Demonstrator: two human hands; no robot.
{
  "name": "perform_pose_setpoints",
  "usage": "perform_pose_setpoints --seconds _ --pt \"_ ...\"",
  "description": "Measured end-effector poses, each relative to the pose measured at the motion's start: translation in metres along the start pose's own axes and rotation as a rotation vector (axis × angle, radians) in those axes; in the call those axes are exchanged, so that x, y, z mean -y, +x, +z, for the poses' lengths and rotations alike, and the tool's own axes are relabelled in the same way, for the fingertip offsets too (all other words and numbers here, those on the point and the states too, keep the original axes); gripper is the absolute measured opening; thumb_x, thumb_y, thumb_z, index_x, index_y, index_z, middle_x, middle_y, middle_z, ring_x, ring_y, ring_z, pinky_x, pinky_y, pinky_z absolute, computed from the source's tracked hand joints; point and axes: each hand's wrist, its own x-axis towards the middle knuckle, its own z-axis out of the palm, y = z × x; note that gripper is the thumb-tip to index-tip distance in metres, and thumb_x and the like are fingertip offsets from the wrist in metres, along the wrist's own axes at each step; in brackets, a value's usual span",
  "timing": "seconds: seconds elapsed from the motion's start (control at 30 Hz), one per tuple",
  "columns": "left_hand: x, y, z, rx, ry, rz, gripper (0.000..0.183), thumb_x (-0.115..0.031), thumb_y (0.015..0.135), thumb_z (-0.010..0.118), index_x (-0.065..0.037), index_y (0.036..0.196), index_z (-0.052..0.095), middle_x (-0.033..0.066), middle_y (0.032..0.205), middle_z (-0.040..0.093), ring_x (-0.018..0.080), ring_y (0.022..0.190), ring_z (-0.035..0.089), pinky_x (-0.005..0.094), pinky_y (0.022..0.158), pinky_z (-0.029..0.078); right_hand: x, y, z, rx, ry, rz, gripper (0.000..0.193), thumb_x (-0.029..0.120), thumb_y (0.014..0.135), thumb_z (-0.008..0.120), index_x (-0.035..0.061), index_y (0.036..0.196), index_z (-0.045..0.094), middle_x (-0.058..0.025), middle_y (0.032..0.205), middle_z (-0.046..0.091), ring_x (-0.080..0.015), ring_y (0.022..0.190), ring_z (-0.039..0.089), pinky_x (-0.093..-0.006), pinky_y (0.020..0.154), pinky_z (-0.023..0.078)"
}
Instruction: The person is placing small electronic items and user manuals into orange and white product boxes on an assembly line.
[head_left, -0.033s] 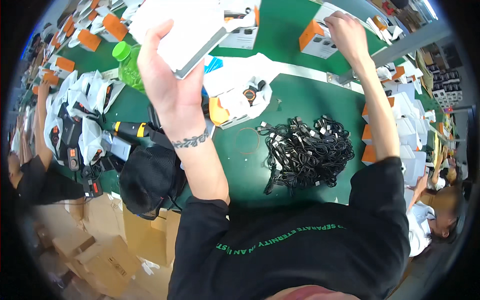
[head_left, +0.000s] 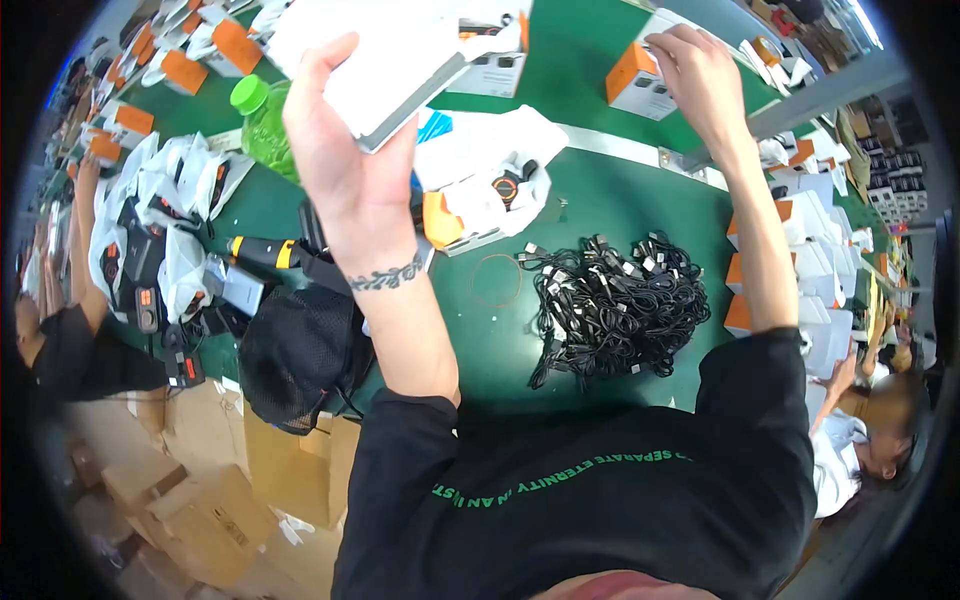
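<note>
My left hand (head_left: pixel 350 170) is raised at the upper middle, palm up, with its thumb along a flat white rectangular stack (head_left: pixel 385 60) that has a grey side edge. Whether the stack is paper or card I cannot tell. At the upper right, my right hand (head_left: pixel 700 75) has bent, closed fingers at the top of an open white and orange box (head_left: pixel 643 88). What those fingertips hold is hidden. Between my arms, an open white box (head_left: pixel 490 200) contains a round black and orange device. Below it lies a heap of black cables (head_left: pixel 620 310) with metal plugs.
A green bottle (head_left: pixel 268 130), bagged devices (head_left: pixel 180 200) and a black mesh bag (head_left: pixel 300 355) lie left. Open boxes (head_left: pixel 815 240) are stacked right, under a metal post (head_left: pixel 800 105). Cartons (head_left: pixel 215 520) stand on the floor. Other people work at both sides.
The whole view has shifted slightly, so the table things appear a little further right. Both hands keep nearly the same pose, the left one still holding the white stack.
</note>
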Motion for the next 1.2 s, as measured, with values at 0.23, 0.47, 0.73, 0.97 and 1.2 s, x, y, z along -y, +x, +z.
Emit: perform_pose_setpoints --seconds 0.23,0.47,0.73,0.97,1.2 --pt "-0.014 0.005 -0.020 0.133 -0.062 0.061 0.045 -0.006 0.089 0.054 0.002 0.133 0.047 0.0174 0.129 0.058 0.0355 0.121 0.056 0.0518 0.105 0.044 0.221 -0.019 -0.082 0.309 0.526 -0.103 0.034 0.024 0.081 0.077 0.0013 0.103 0.065 -0.0101 0.082 0.065 -0.0277 0.077 0.069 -0.0385 0.060 0.053" --pt "-0.026 -0.059 -0.014 -0.135 0.174 0.168 0.035 -0.007 0.085 0.058 0.002 0.119 0.055 0.0111 0.110 0.063 0.0254 0.104 0.064 0.0400 0.092 0.051 0.220 -0.003 -0.056 0.606 0.596 0.032 0.038 0.031 0.081 0.078 0.0051 0.106 0.067 -0.0151 0.079 0.071 -0.0354 0.074 0.071 -0.0420 0.066 0.057" --pt "-0.025 -0.201 -0.079 -0.030 0.861 0.064 0.054 0.001 0.079 0.056 0.006 0.131 0.046 0.0197 0.131 0.056 0.0277 0.117 0.058 0.0370 0.101 0.045 0.197 0.017 -0.050 1.139 0.949 0.164 0.031 0.027 0.087 0.074 -0.0007 0.098 0.067 -0.0078 0.059 0.064 -0.0177 0.044 0.063 -0.0318 0.048 0.052" --pt "0.014 -0.199 -0.064 0.566 1.385 0.158 0.052 0.009 0.074 0.054 -0.006 0.123 0.055 0.0153 0.148 0.047 0.0386 0.117 0.059 0.0397 0.096 0.050 0.197 0.028 -0.036 1.273 0.828 0.016 0.055 0.051 0.092 0.065 -0.0009 0.075 0.062 -0.0007 0.053 0.051 -0.0120 0.037 0.050 -0.0266 0.038 0.041" --pt "0.013 -0.200 -0.068 0.543 1.607 0.212 0.052 0.008 0.070 0.054 -0.004 0.120 0.057 0.0185 0.143 0.053 0.0376 0.122 0.058 0.0403 0.104 0.045 0.187 0.032 -0.036 1.485 1.154 0.198 0.053 0.054 0.094 0.063 0.0035 0.079 0.058 0.0044 0.048 0.041 -0.0056 0.037 0.040 -0.0225 0.035 0.028"
